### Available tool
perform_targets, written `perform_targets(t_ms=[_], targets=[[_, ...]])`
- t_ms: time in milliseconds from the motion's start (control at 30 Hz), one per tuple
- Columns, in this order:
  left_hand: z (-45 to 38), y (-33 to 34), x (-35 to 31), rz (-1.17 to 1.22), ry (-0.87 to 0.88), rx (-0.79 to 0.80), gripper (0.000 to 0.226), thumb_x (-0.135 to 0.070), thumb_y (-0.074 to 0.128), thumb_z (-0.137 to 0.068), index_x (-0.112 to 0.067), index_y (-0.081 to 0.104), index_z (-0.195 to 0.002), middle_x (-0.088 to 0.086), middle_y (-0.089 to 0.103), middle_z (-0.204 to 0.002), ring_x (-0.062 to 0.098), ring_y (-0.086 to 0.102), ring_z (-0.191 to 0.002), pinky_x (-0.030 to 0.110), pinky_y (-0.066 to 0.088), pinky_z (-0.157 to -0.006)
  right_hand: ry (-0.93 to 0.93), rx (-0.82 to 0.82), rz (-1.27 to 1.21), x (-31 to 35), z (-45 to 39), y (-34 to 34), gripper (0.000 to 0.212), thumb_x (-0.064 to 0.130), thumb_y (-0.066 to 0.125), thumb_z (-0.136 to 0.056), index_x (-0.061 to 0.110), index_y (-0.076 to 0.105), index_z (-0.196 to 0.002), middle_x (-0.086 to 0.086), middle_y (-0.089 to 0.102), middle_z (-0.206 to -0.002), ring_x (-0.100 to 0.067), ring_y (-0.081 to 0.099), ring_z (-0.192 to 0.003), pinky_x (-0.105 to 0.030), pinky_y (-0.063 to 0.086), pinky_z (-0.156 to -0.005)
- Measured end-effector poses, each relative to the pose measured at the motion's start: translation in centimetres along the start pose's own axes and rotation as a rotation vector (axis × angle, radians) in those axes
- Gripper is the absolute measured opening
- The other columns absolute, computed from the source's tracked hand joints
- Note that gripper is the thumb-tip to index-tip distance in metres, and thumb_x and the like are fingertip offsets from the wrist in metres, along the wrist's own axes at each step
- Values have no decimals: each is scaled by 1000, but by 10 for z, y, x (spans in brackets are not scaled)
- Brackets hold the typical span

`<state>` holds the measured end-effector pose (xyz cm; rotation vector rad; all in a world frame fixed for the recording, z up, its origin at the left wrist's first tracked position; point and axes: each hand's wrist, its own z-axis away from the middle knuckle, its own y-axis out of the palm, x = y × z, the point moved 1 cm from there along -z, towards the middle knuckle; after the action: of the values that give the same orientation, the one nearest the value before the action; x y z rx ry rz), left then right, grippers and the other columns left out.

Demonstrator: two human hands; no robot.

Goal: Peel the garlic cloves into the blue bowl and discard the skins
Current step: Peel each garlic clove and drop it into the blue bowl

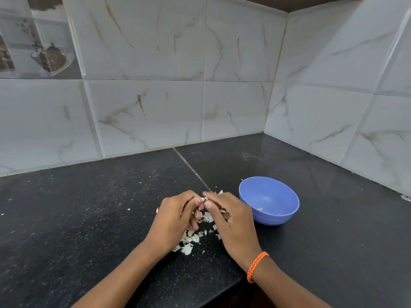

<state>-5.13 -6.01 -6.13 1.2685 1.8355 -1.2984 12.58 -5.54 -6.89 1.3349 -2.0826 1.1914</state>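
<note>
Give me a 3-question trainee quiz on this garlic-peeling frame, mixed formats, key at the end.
1. True or false: the blue bowl sits beside the person's right hand.
2. Where do most of the loose garlic skins lie?
A. inside the bowl
B. on the black counter under and between the hands
C. against the tiled wall
3. Fill in: the left hand and right hand meet over the skins and pinch a small ____ between their fingertips.

Key:
1. True
2. B
3. garlic clove, mostly hidden by the fingers
</note>
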Motion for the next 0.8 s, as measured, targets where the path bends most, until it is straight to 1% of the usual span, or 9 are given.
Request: perform_targets(t_ms=[33, 67, 100, 167, 300, 400, 467, 600, 800], targets=[[0, 0, -1, -2, 4, 1, 32, -15, 51, -114, -15, 68, -88, 2, 69, -72, 23, 72, -59, 46, 64, -63, -59, 24, -5, 3, -1, 0, 25, 29, 63, -107, 31, 73, -129, 18, 70, -114, -7, 68, -109, -25, 57, -87], [0, 0, -2, -3, 5, -2, 32, -15, 52, -114, -15, 68, -86, 2, 69, -71, 22, 72, -58, 46, 64, -63, -110, 30, -21, 5, -2, 0, 32, 18, 65, -105, 29, 70, -135, 19, 69, -122, -6, 65, -116, -20, 54, -94], [0, 0, -3, 0, 5, -7, 33, -16, 54, -113, -14, 68, -83, 3, 69, -69, 22, 72, -58, 46, 64, -63, -151, 25, -17, 6, -3, 0, 35, 11, 66, -103, 26, 71, -135, 17, 70, -124, -5, 65, -118, -17, 51, -98], [1, 1, -4, 31, 1, -20, 34, -18, 59, -111, -12, 69, -79, 5, 69, -67, 24, 72, -57, 47, 65, -61, -186, -16, -10, 9, -4, 0, 34, 4, 69, -100, 22, 76, -128, 14, 74, -117, -2, 67, -113, -16, 52, -96], [-1, 2, -4, 118, -11, -45, 30, -20, 65, -107, -12, 76, -81, 7, 73, -71, 28, 75, -62, 45, 65, -64, -45, -21, -159, 10, -6, -4, 35, 4, 74, -96, 23, 74, -126, 15, 78, -106, -3, 74, -104, -24, 60, -90], [-2, 1, -9, 234, -30, -63, 15, -15, 72, -101, -9, 80, -90, 11, 78, -79, 30, 78, -71, 35, 65, -70, -19, -24, -206, 15, -9, -10, 43, 4, 76, -95, 28, 68, -130, 14, 78, -101, -6, 76, -99, -24, 61, -88], [-2, -1, -11, 315, -57, -77, 4, -9, 78, -96, -5, 80, -96, 14, 80, -85, 32, 80, -77, 38, 67, -76, -9, -32, -222, 17, -10, -12, 47, 4, 79, -93, 28, 66, -131, 12, 77, -100, -9, 76, -97, -28, 63, -88], [-2, -4, -12, 344, -70, -60, 6, -5, 81, -93, -6, 80, -98, 14, 81, -90, 33, 81, -83, 44, 67, -83, -1, -26, -227, 18, -10, -13, 50, 7, 84, -90, 29, 63, -130, 11, 74, -98, -12, 76, -95, -29, 64, -84], [1, -5, -12, 350, -74, -16, 11, -9, 74, -99, -9, 84, -105, 12, 82, -95, 33, 80, -85, 34, 65, -79, 9, -62, -229, 18, -9, -13, 49, 13, 88, -85, 30, 66, -125, 11, 75, -92, -12, 76, -90, -25, 62, -83]])
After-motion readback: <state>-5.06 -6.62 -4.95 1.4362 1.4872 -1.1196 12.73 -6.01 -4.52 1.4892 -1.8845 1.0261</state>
